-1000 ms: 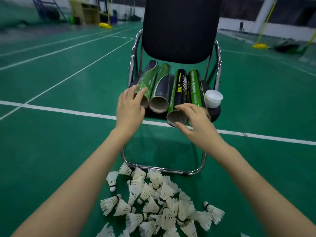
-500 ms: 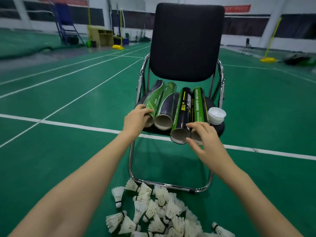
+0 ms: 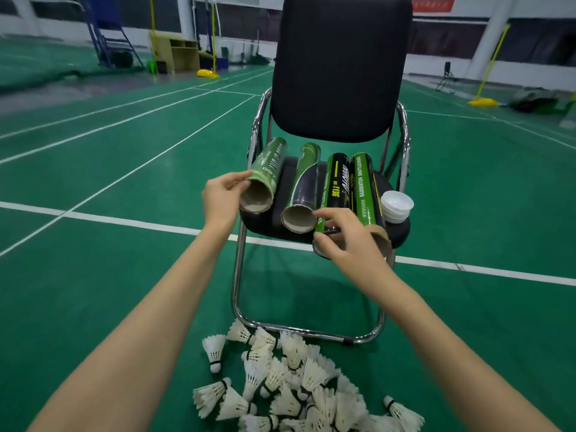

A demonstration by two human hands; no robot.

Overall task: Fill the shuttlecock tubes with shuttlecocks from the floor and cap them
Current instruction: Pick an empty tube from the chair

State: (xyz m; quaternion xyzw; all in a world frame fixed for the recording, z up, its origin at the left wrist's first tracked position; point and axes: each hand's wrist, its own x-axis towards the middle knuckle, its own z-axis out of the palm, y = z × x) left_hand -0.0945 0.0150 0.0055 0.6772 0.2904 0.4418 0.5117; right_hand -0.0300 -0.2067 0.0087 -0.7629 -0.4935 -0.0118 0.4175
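Left hand point(image 3: 222, 201) lifted leftmost tube point(image 3: 263, 179); right hand point(image 3: 349, 241) hides black tube point(image 3: 335, 188) mouth

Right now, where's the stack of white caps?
In the head view, the stack of white caps sits on the chair seat's right edge, just right of the rightmost green tube.

Green-and-black tubes point(image 3: 338, 185), white caps point(image 3: 396, 206), white shuttlecocks point(image 3: 290, 388), black chair point(image 3: 339, 67), green floor point(image 3: 93, 275) with white lines.

Open green floor point(image 3: 131, 275) left of chair point(image 3: 339, 73); shuttlecock pile point(image 3: 293, 385) crowding floor below seat, tubes point(image 3: 307, 182) packed across it.
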